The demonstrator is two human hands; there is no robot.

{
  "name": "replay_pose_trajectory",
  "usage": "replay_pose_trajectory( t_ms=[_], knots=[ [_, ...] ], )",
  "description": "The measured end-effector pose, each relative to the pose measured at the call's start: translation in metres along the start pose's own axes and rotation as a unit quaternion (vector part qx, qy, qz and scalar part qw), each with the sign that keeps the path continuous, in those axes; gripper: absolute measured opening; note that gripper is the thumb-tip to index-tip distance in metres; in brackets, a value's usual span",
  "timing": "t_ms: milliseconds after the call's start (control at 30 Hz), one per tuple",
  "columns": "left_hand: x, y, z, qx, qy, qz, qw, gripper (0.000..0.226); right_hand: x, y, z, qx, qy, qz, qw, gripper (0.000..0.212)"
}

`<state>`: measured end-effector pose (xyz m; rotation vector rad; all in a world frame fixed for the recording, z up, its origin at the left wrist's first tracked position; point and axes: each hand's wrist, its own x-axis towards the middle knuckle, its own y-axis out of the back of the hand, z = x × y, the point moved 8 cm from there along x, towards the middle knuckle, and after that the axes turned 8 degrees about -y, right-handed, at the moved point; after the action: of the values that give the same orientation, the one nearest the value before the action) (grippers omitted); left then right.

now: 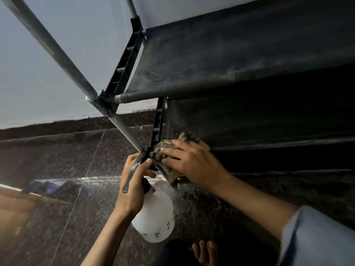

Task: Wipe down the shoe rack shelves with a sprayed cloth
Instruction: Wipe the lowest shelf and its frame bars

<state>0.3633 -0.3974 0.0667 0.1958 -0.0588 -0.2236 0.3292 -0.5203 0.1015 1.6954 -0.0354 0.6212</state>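
the cloth (169,150) sits bunched on the low shelf's (269,148) left near corner. press flat and sweep rightward, i judge. the right hand (194,162) lies over it, fingers spread wide. the left hand (134,185) grips the spray bottle (155,217), curled round its trigger.

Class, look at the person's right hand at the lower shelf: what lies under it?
Under the right hand lies a patterned cloth, bunched against the rack's lower corner. The hand and cloth cover the shelf surface beneath, so it cannot be seen.
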Motion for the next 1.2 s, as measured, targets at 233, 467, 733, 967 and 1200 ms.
replay_pose_trajectory(
  t_ms=[233,467,733,967,1200],
  knots=[
    [-0.004,-0.007,0.007,0.021,-0.004,-0.007,1.0,0.02,-0.078,0.027,0.072,-0.06,0.032,-0.024,0.997,0.027],
    [-0.007,-0.009,0.005,0.01,0.006,0.01,1.0,0.019,-0.034,0.015,0.031,-0.004,-0.013,-0.037,0.999,0.035],
    [-0.008,-0.006,0.001,0.005,0.02,0.028,0.999,0.026,-0.039,0.006,0.02,-0.047,0.048,-0.053,0.996,0.029],
    [-0.008,-0.007,-0.006,-0.012,0.011,0.041,0.999,0.04,-0.084,0.031,0.078,-0.048,0.016,-0.061,0.997,0.035],
    [-0.008,-0.003,-0.008,-0.01,0.027,0.066,0.997,0.053,0.009,-0.005,-0.001,0.075,-0.045,-0.047,0.995,0.032]
  ],
)
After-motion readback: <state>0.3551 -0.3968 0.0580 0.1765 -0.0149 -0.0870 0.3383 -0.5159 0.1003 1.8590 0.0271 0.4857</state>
